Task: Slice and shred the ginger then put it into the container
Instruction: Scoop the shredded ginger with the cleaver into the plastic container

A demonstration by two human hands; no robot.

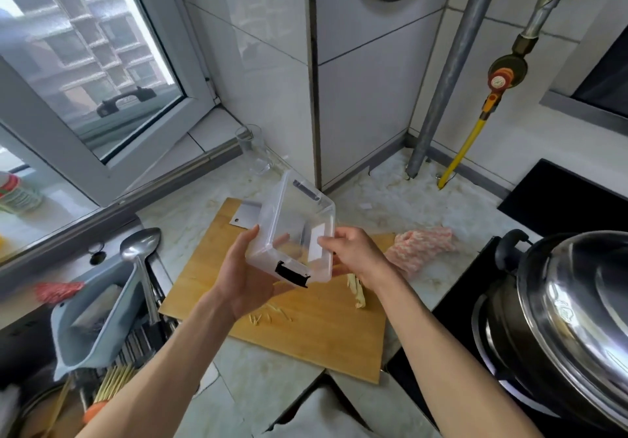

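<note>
Presently the desk (390,196) carries a board (306,322), with a pot (560,318) on the hob to the right. The container (295,230) is held in the air above the board, tilted, by both hands: the left hand (243,278) cups its lower corner in a firm grip, and the right hand (356,254) pinches its near rim. It appears empty.

The shredded ginger (356,293) lies on the board under the right wrist, with loose shreds (268,315) nearer the left forearm.

Risks, as judged:
- The tilted container may spill whatever goes in.
- Scattered shreds may be left behind or swept off the board edge.
- The cleaver (246,216) lies behind the container, a hazard to reaching fingers.
</note>
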